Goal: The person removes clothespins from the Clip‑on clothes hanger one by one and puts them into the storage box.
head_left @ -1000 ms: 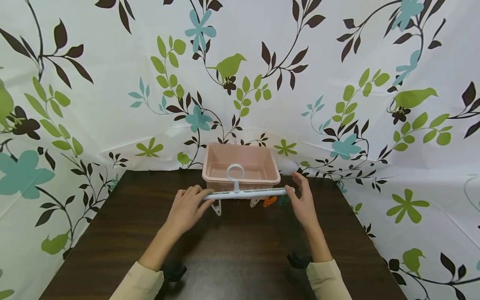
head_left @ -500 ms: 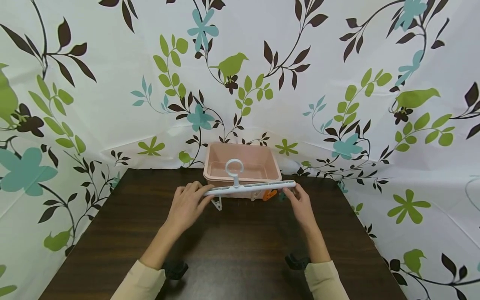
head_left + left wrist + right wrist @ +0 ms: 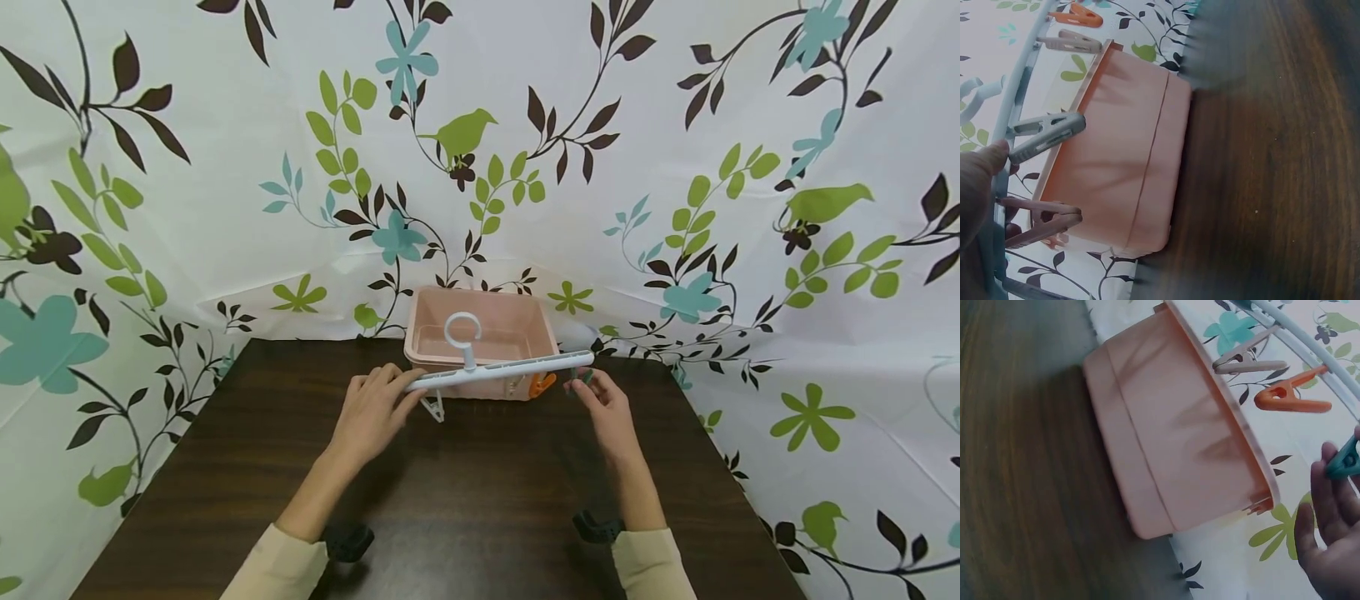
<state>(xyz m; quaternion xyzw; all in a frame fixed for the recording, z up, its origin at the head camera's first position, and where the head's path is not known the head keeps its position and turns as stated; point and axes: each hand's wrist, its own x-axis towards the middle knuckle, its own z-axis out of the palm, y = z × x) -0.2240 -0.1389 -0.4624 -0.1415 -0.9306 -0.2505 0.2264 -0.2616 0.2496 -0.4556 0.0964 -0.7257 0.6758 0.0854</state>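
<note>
A white clip hanger (image 3: 495, 369) with a round hook hangs in the air, its right end tilted up in the head view. My left hand (image 3: 372, 412) grips its left end, thumb along the bar near a grey clothespin (image 3: 1047, 134) and a pink clothespin (image 3: 1044, 222). At the right end, my right hand (image 3: 609, 417) pinches a teal clothespin (image 3: 1344, 461) below the bar. An orange clothespin (image 3: 1291, 394) and a pale greyish clothespin (image 3: 1247, 361) hang farther along. A white clothespin (image 3: 434, 407) dangles beside my left fingers.
Behind the hanger, a pink plastic bin (image 3: 487, 323) stands at the back of the dark wooden table (image 3: 465, 500). A white cloth with leaves and birds (image 3: 525, 167) rises behind and at both sides. Black wrist devices (image 3: 349, 543) are on both wrists.
The hanger's right end has risen, tilting the bar. My right hand has gone from beside that end, to holding the bar's end, to the teal clothespin below it. My left hand keeps its hold.
</note>
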